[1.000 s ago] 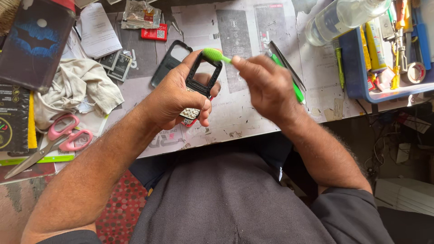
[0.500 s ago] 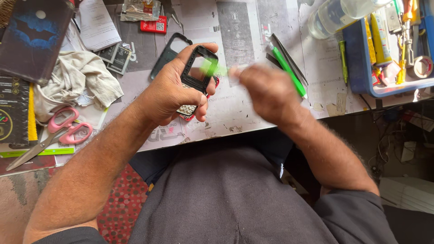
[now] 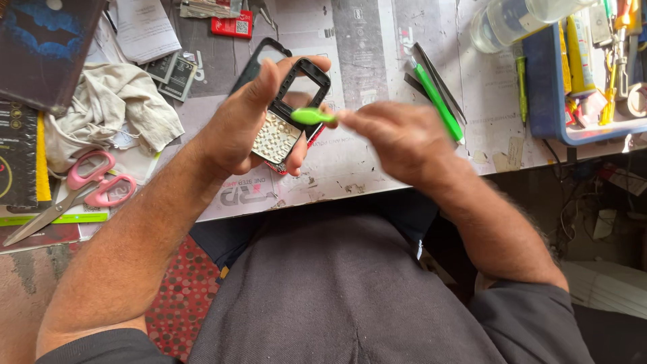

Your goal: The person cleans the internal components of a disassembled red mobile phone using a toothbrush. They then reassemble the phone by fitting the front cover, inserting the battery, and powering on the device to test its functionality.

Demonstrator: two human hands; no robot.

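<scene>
My left hand [image 3: 239,125] grips a small black phone housing [image 3: 296,101] with an empty screen frame and a white keypad, held above the table edge. My right hand [image 3: 397,138] pinches a small green tool [image 3: 313,116], whose tip lies across the housing just below the screen opening. The right hand is blurred by motion.
On the table lie pink-handled scissors [image 3: 87,185], a crumpled cloth [image 3: 111,108], a black phone cover [image 3: 253,64], a green-handled tool with tweezers [image 3: 438,101], a clear bottle [image 3: 519,20] and a blue tray [image 3: 546,87] of tools at the right. Papers cover the table.
The phone housing and left hand have shifted slightly. My right hand moved the green tool from the housing's top edge down across its middle, brushing back and forth.
</scene>
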